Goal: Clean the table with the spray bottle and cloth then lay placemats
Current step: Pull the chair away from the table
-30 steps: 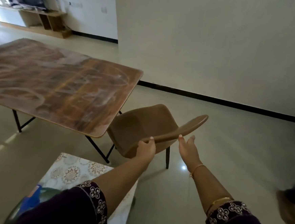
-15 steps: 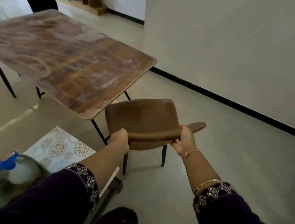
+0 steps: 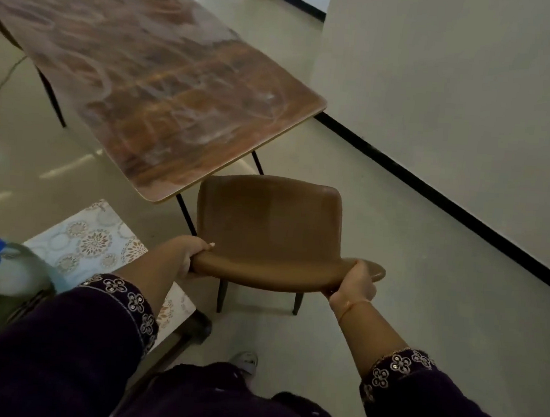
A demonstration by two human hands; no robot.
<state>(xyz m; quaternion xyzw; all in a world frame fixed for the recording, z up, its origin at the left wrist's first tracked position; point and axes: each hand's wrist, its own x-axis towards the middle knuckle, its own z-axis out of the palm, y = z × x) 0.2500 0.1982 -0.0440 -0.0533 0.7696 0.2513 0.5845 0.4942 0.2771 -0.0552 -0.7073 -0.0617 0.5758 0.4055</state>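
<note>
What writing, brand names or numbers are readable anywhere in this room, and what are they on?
No text here can be read.
Blue and red patch at the top of the spray bottle: too blurred to tell whether it carries words.
Table, brown chair, patterned mat: no writing shows on them.

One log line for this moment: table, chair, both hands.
table: streaked, no placemats on it | chair: upright at its corner | left hand: grips backrest | right hand: grips backrest
</note>
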